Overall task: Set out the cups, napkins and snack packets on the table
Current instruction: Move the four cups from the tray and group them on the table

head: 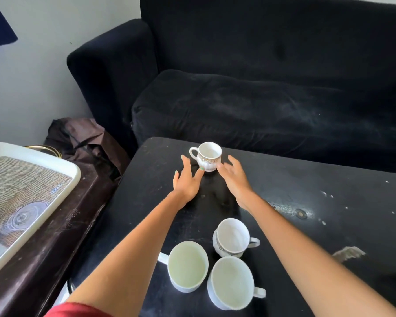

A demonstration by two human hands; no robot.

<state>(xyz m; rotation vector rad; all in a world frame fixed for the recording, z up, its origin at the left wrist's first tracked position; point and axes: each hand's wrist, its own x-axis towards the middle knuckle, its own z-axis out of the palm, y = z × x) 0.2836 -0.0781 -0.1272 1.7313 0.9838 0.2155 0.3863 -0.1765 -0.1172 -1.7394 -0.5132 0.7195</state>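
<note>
A small white cup with a gold band (207, 156) stands upright near the far edge of the black table (306, 202), its handle pointing left. My left hand (188, 179) reaches toward it with fingers spread, one fingertip at the cup's base. My right hand (234, 177) hovers just right of the cup, fingers relaxed and slightly blurred, holding nothing. Three more white cups stand close to me: one with a patterned band (232, 237), a plain one on the left (188, 266) and another on the right (231, 282). No napkins or snack packets are in view.
A white tray with a woven-pattern liner (62, 179) rests on a dark side surface (44, 248) at the left. A dark sofa (261, 88) stands right behind the table. A brown bag (85, 138) lies on the floor between them.
</note>
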